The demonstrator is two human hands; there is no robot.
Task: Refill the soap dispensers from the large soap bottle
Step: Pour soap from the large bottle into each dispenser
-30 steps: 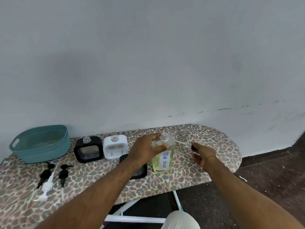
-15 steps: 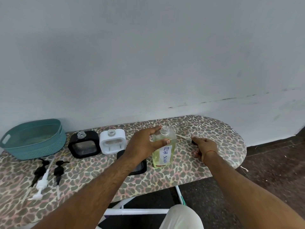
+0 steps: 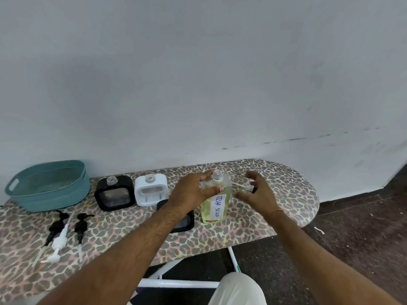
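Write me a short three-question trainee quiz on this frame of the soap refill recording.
1. True or false: the left hand grips the dish soap bottle near its neck.
2. Which dispenser stands nearer the teal basket? A) the black dispenser B) the white dispenser
3. Fill in: the loose pumps lie on the board in front of the ____.

Key: 1 true. 2 A. 3 basket. The right hand is open beside the bottle, fingers spread, holding nothing.
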